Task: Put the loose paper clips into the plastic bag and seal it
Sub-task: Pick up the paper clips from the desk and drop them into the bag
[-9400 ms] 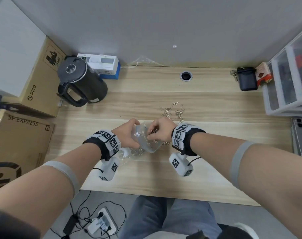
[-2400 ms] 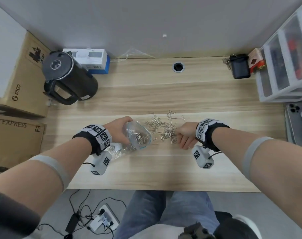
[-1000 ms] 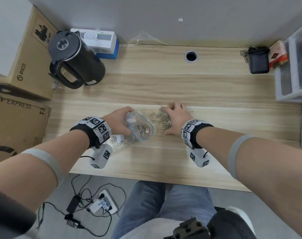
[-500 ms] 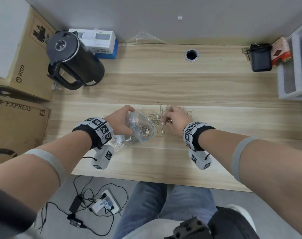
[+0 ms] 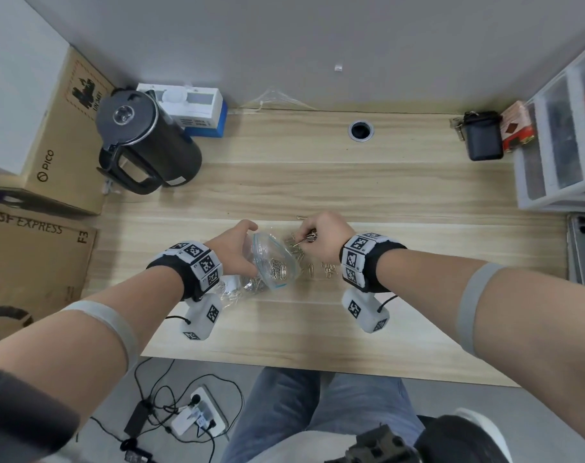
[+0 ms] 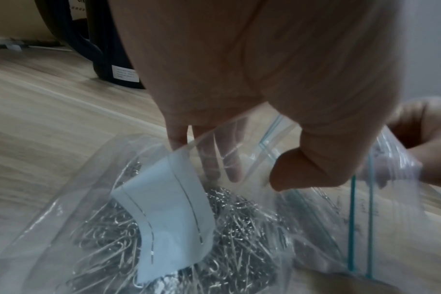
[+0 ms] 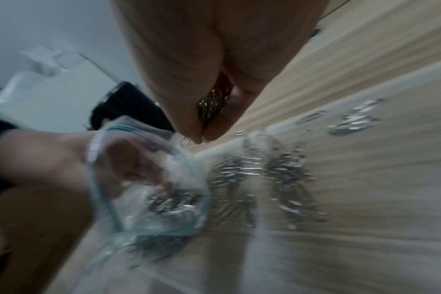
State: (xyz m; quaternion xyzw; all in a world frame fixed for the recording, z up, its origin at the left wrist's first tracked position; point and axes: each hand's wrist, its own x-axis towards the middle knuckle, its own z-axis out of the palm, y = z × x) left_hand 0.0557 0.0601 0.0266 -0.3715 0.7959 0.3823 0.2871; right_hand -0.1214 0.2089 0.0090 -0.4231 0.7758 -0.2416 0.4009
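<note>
Paper clips (image 5: 321, 269) are split three ways at this moment: a mass inside the plastic bag (image 5: 273, 262), a handful in the right hand (image 5: 321, 235), and a scatter loose on the bench (image 5: 384, 195).

Leftmost, the left hand (image 5: 232, 248) grasps the bag at its mouth, thumb (image 6: 297, 169) inside the rim and fingers (image 6: 224, 151) behind the clear film, so the opening with its teal zip lines (image 6: 360, 218) gapes toward the right. The packed clips (image 6: 239, 218) lie below and behind that grip, around a white label (image 6: 164, 218).

Next rightward, the right hand is clenched on a bunch of clips (image 7: 213, 104), one dangling (image 7: 186, 141) from the fingertips, just above and beside the bag's rim (image 7: 149, 147). Under and to the right of this grip the loose clips (image 7: 277, 169) lie on the bench, a few further stragglers (image 7: 353, 121) apart from the heap.

What could go wrong, as I judge it: the dangling clip may drop short of the mouth if the hand releases too early; the soft rim may fold shut if the left grip slackens, so the handful lands on the bench; the bag lies low, so clips inside may slide out of the open mouth. Clips caught in the zip track would later stop the seal.
</note>
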